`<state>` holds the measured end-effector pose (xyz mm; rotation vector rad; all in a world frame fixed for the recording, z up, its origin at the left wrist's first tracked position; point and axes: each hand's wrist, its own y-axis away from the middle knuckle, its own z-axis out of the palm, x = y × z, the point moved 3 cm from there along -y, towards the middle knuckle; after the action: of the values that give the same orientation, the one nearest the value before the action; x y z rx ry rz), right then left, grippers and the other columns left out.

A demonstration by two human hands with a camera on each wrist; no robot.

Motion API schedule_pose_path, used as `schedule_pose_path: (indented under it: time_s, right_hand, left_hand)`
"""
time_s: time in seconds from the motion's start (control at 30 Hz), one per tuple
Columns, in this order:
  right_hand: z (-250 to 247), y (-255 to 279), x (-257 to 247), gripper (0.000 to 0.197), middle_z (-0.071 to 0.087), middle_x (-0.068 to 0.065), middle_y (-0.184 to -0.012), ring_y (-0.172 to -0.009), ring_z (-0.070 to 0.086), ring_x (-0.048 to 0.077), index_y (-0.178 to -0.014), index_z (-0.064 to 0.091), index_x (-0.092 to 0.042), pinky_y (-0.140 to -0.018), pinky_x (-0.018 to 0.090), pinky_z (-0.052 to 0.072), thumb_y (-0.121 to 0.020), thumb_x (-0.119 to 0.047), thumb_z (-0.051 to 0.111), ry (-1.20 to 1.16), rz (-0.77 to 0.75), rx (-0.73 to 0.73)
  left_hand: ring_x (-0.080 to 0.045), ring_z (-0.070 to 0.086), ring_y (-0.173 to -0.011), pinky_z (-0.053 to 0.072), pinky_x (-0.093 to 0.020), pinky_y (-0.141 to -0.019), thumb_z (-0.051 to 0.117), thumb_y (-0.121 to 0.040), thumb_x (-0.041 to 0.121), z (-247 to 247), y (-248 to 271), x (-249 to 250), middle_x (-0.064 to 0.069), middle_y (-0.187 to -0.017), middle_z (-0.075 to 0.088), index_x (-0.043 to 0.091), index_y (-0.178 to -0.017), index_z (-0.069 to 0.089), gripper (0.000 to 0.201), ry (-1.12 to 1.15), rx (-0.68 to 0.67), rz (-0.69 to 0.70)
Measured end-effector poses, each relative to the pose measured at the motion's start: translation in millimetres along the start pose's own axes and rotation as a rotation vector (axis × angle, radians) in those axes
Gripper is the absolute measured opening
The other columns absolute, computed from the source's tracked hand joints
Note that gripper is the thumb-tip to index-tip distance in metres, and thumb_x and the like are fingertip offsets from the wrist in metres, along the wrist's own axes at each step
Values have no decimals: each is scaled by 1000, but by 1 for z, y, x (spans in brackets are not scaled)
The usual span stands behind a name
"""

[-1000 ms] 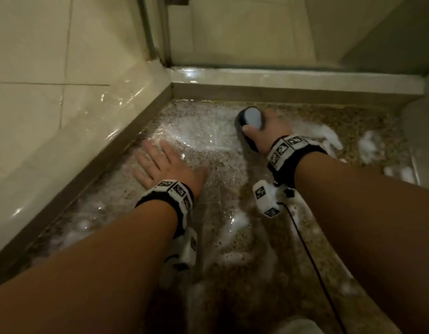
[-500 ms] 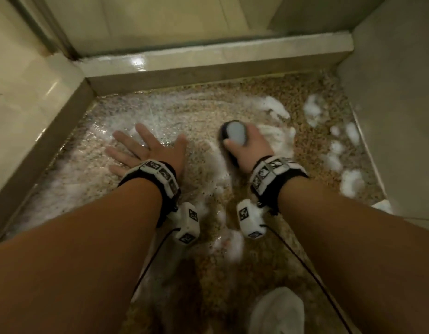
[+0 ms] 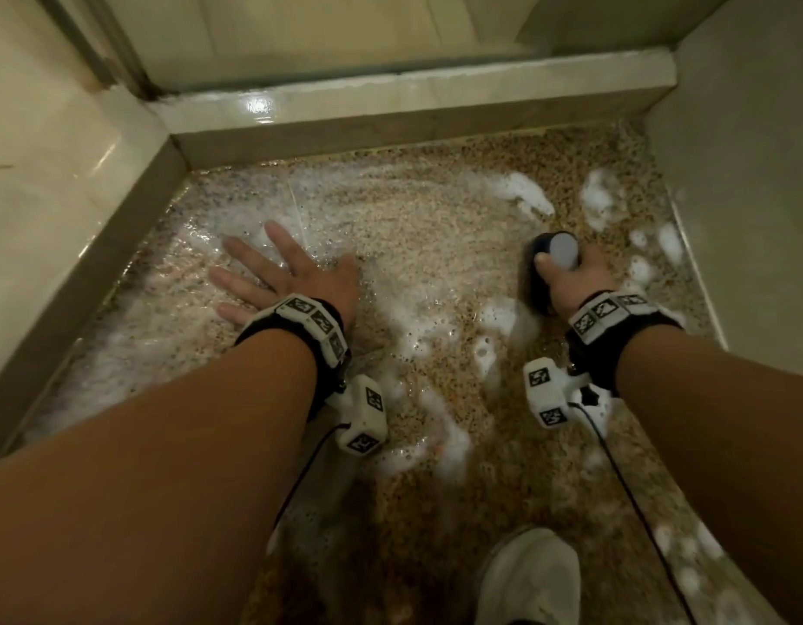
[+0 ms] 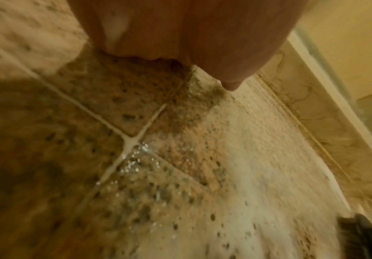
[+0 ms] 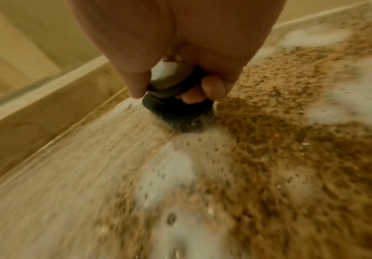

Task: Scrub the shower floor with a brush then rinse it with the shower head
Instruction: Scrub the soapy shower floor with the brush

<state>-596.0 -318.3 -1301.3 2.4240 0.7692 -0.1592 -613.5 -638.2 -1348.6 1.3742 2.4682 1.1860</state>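
The right hand [image 3: 575, 281] grips the scrub brush [image 3: 550, 263], bristles down on the soapy shower floor [image 3: 435, 245]; the left hand [image 3: 282, 277] lies flat, fingers [image 3: 242, 254] spread.

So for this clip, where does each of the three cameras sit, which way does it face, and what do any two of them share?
Head: worn on the head, facing down at the shower floor; shows both forearms, the left hand flat on the floor, the right hand holding the brush, and a shoe.
Left wrist: under the left wrist, facing along the palm at wet tile and foam.
Right wrist: under the right wrist, facing along the hand at the brush.
Shared: head and right wrist both show the brush on the foamy floor.
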Motion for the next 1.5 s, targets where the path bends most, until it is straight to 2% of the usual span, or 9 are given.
schedule_pose_path:
  time_s: [0.17,0.3,0.57,0.73,0.87,1.03,1.2,1.33,1.5]
  right_hand:
    - [59,77,-38,50,61,-1,-105,-82,58,19,-130,45,-24,-65,24,43,-92,-50,64,22,-360,-197]
    - [81,101,-47,54,61,-2,-112,-94,58,20,-134,46,-27,-77,30,44,-90,-50,67,203,-591,-342]
    - [-10,39,42,67,52,8,-146,-125,54,34,-150,40,-21,-98,42,45,-94,-50,63,-8,23,-61]
    - [37,84,24,61,60,0,-119,-95,56,21,-141,49,-25,-78,32,45,-89,-49,70,-32,-220,-120]
    - [85,129,-9,63,48,4,-128,-101,57,25,-141,49,-30,-82,32,48,-85,-48,71,133,-466,-326]
    - [57,102,12,58,39,6,-136,-90,49,21,-139,52,-26,-82,30,42,-89,-50,67,99,-325,-139]
    - [20,78,54,60,40,11,-145,-116,52,30,-139,52,-17,-92,31,41,-91,-48,67,119,-151,21]
    - [49,109,37,50,42,3,-131,-96,48,19,-132,56,-25,-83,26,35,-89,-47,68,88,-308,-78]
    - [83,129,12,62,30,-2,-145,-122,50,25,-143,48,-21,-101,37,48,-90,-48,67,193,-568,-194]
  left_hand:
    - [-49,-32,-149,-16,-69,-117,27,-94,81,-2,4,2,-17,-161,-43,28,-159,-29,101,-10,7,-14]
    - [-50,-31,-149,-13,-71,-117,28,-92,83,-5,6,3,-17,-162,-41,28,-158,-29,104,-47,-5,-11]
    - [-52,-30,-149,-10,-75,-115,35,-76,98,-8,7,5,-18,-160,-43,30,-156,-32,125,-96,-42,-46]
    - [-51,-26,-151,-9,-74,-116,38,-76,98,-8,11,8,-18,-162,-40,29,-158,-30,127,-128,-18,-53]
    - [-50,-24,-152,-8,-73,-117,43,-79,94,-6,16,13,-17,-164,-36,29,-159,-27,125,-144,15,-57]
    - [-52,-21,-152,-7,-74,-116,43,-78,95,-4,16,13,-19,-166,-32,28,-161,-25,126,-167,46,-65]
    - [-52,-20,-152,-7,-75,-116,42,-76,96,-2,12,12,-18,-166,-32,29,-161,-25,127,-166,57,-80]
    - [-52,-20,-152,-6,-75,-116,42,-76,96,-2,13,12,-18,-166,-33,29,-160,-25,127,-164,54,-80]
    - [-53,-21,-152,-7,-75,-116,42,-73,98,-1,11,13,-18,-166,-33,29,-160,-26,130,-151,54,-77]
